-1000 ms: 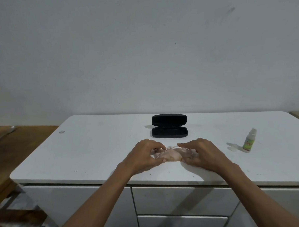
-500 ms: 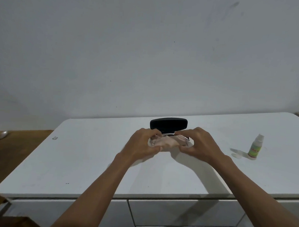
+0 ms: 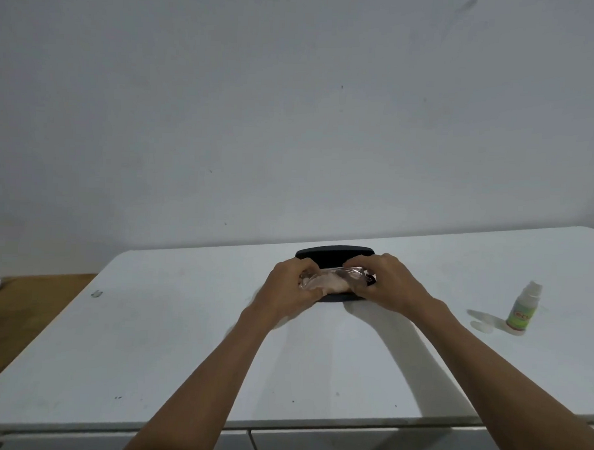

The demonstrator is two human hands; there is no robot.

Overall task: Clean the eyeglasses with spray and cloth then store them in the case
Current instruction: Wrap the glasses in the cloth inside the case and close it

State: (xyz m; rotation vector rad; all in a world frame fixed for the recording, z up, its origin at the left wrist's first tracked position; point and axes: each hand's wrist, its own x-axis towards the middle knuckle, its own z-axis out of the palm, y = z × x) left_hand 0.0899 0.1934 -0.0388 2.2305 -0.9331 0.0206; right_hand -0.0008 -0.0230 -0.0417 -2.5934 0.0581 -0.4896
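Both hands now hold the eyeglasses (image 3: 334, 281) right over the open black case (image 3: 335, 255), which sits toward the far edge of the white bench (image 3: 181, 339), near its middle. A second ago the glasses were nearer the front edge, well short of the case; half a second ago they had reached its near rim; now they sit low over the bottom shell, whose front lip shows as a dark strip just under the hands. Whether the glasses already touch the lining cannot be told. The left hand (image 3: 288, 285) pinches the left end of the clear frame with curled fingers, and the right hand (image 3: 383, 283) pinches the right end the same way. A pale pink cloth (image 3: 332, 283) appears folded with the glasses between the hands. The raised lid stands behind them. The spray bottle (image 3: 523, 309) stands upright toward the right edge of the bench, well apart from the case, untouched throughout, with a small clear cap (image 3: 483, 326) lying just beside it.
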